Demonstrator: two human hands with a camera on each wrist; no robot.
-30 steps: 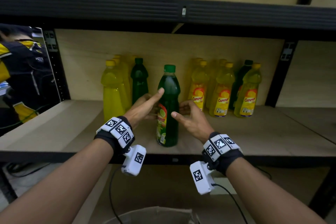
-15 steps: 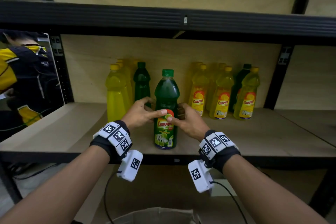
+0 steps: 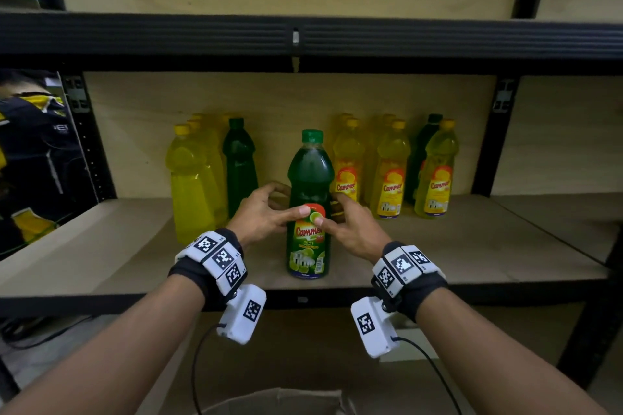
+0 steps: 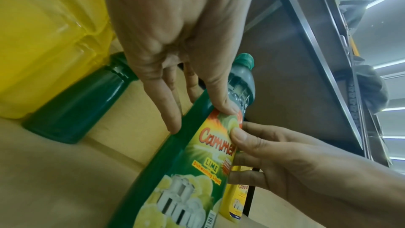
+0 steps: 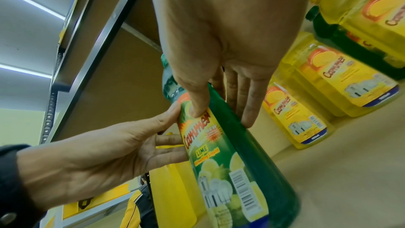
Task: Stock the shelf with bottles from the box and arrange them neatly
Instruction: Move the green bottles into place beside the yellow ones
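While the green bottle (image 3: 310,209) stands upright near the front edge of the shelf (image 3: 505,246), in the middle of the frame, it is held from both sides. The left hand (image 3: 266,216) is wrapped round it, thumb on the label. The right hand (image 3: 350,229) is wrapped round the other side, its thumb on the label too.

Bare board is seen left and right of the bottle. Yellow bottles (image 3: 192,185) and a dark green bottle (image 3: 239,165) are lined up at the back left. More yellow bottles (image 3: 391,175) are lined up at the back right.

Only in the head view is the top of a box (image 3: 269,401) seen, at the bottom edge. Only in the right wrist view is the barcode (image 5: 243,190) seen on the label.
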